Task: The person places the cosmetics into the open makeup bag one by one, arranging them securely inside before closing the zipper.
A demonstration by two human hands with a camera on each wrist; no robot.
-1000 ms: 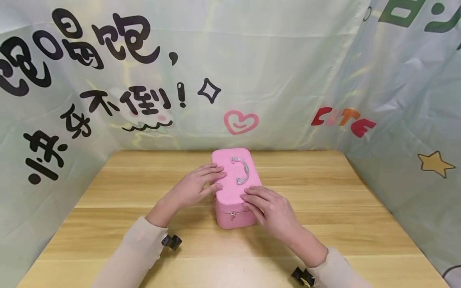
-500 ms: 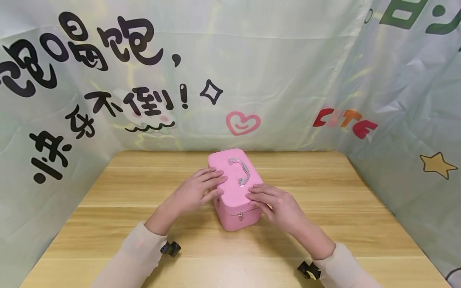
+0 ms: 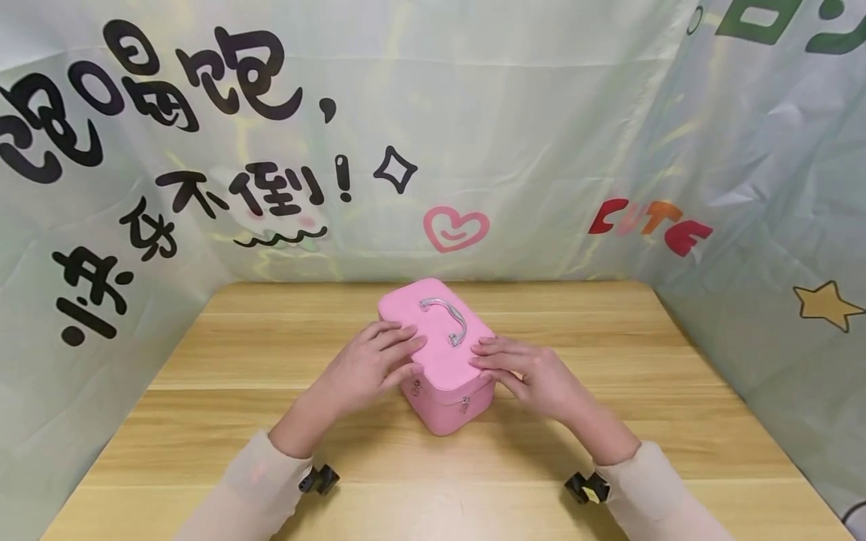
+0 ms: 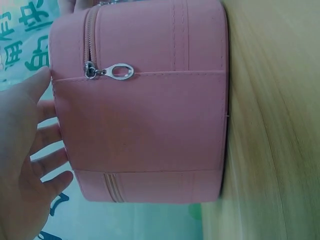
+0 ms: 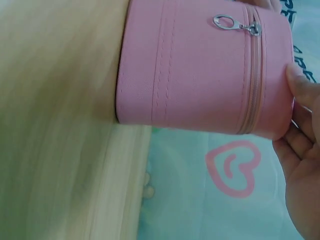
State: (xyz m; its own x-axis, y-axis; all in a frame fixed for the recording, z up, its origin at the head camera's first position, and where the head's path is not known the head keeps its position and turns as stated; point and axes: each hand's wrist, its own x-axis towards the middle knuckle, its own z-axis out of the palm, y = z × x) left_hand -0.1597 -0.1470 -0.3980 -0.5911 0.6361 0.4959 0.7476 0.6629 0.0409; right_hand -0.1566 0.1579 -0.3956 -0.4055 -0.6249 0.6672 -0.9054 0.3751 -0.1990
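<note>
A pink zippered case [image 3: 443, 357] stands upright on the wooden table, its lid down. On top is a silver carrying handle [image 3: 455, 315]. My left hand [image 3: 368, 368] rests on the lid's left edge, fingers nearly straight. At the right near corner, my right hand [image 3: 544, 382] touches the lid with its fingertips. Below the left hand hangs a silver zipper pull [image 4: 119, 72], at the zipper's end in the left wrist view. Another zipper pull [image 5: 226, 22] shows in the right wrist view, on the near side. What the case holds is hidden.
The wooden table [image 3: 271, 421] extends around the case. Behind and beside it hangs a pale printed cloth [image 3: 528, 135] with lettering, a pink heart and a star. Small black devices sit by the left cuff [image 3: 319, 479] and right cuff [image 3: 587, 488].
The case has turned on the table: its far end swung left, its near end right. Both hands stayed on the lid; the right hand shifted slightly right.
</note>
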